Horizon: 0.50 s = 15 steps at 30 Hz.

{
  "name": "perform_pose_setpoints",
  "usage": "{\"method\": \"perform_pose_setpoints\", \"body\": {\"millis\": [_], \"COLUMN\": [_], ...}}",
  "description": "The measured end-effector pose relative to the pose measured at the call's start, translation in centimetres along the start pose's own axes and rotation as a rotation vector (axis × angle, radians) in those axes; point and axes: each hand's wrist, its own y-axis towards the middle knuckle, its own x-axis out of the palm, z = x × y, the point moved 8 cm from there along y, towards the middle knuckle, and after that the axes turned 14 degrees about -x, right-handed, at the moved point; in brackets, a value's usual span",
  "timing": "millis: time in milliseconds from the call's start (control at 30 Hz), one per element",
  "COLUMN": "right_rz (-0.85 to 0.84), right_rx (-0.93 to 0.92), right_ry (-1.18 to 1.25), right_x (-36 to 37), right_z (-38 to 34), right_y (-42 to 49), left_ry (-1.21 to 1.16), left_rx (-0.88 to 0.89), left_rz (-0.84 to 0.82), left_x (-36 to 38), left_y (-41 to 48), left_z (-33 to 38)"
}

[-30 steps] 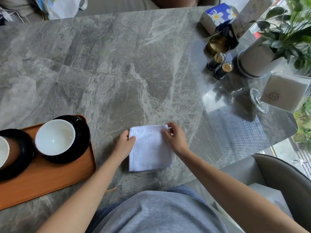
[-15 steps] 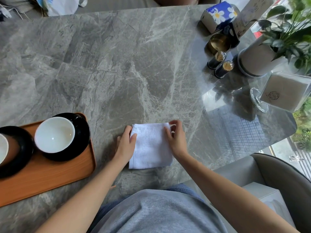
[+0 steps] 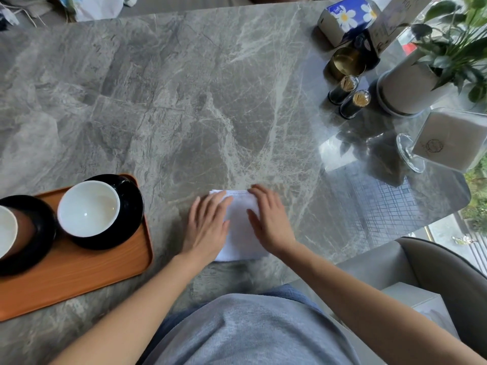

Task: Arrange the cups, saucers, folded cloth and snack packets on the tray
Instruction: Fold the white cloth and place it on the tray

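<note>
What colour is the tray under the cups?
The tray is orange-brown, like wood, seen in the head view.

The counter (image 3: 184, 101) is polished grey veined stone. The cloth (image 3: 241, 227) is soft white terry. The tray (image 3: 79, 275) shows matt wood grain. The cups (image 3: 88, 208) are glossy white ceramic on glossy black saucers (image 3: 129, 206).

Grey marble table (image 3: 184, 101) with a crowded far right corner: flower-print tissue box (image 3: 345, 19), brass cup (image 3: 346, 63) near it, two dark toothpick jars (image 3: 342, 90) side by side, leafy plant in white pot (image 3: 405, 85), clear napkin holder (image 3: 450, 140). Grey chair (image 3: 448, 272) near right — plastic bag (image 3: 97, 6) beyond the far edge.
</note>
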Motion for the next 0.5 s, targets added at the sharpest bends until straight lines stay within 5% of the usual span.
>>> {"method": "perform_pose_setpoints", "body": {"millis": [100, 200, 500], "right_rz": [-0.207, -0.296, -0.367], "right_rx": [-0.131, -0.069, -0.008], "right_ry": [0.069, 0.083, -0.045], "right_x": [2.9, 4.8, 5.6], "right_z": [-3.2, -3.4, -0.9], "right_y": [-0.5, -1.1, -2.1], "left_ry": [0.272, 0.419, 0.269], "left_rx": [0.099, 0.075, -0.096], "left_rz": [-0.208, -0.330, -0.210], "left_x": [3.2, 6.1, 4.5], "left_y": [-1.0, -1.9, -1.1], "left_z": [1.3, 0.7, 0.3]}}
